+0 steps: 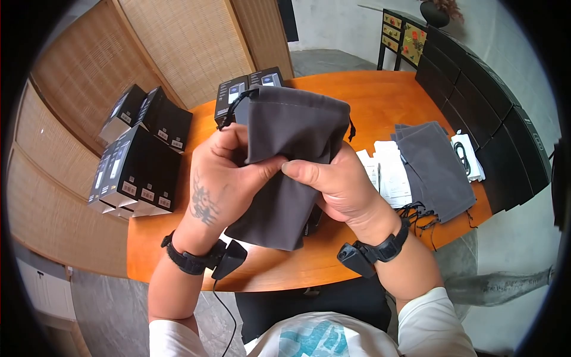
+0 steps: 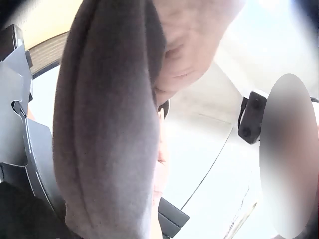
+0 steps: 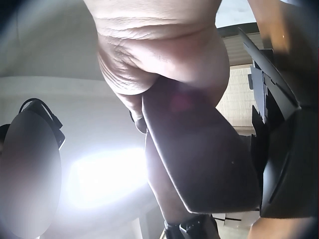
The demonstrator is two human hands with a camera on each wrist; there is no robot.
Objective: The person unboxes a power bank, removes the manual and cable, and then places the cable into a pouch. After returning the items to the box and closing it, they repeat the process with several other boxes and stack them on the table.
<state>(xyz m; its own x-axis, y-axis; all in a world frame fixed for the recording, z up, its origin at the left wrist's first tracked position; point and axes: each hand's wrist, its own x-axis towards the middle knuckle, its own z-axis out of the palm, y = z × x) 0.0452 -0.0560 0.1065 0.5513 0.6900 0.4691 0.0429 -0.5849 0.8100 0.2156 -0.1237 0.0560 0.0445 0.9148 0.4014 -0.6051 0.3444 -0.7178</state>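
Observation:
Both hands hold a dark grey drawstring pouch (image 1: 291, 134) up over the table, its corded end away from the body. The left hand (image 1: 223, 172) grips its left side and the right hand (image 1: 339, 184) its right side, thumbs pressed on the front and nearly meeting at the middle. Fingers behind the cloth are hidden. In the left wrist view the pouch (image 2: 107, 129) hangs beside the left hand (image 2: 194, 40). The right wrist view shows the pouch's lower part (image 3: 199, 154) below the right hand (image 3: 159, 50). What the pouch contains cannot be seen.
Black boxes (image 1: 146, 160) stand at the table's left, others (image 1: 229, 89) at the back. On the right lie a stack of grey pouches (image 1: 437, 169), white papers (image 1: 392, 175) and a white item with a black cable (image 1: 467, 156). Large black boxes (image 1: 482, 95) line the right edge.

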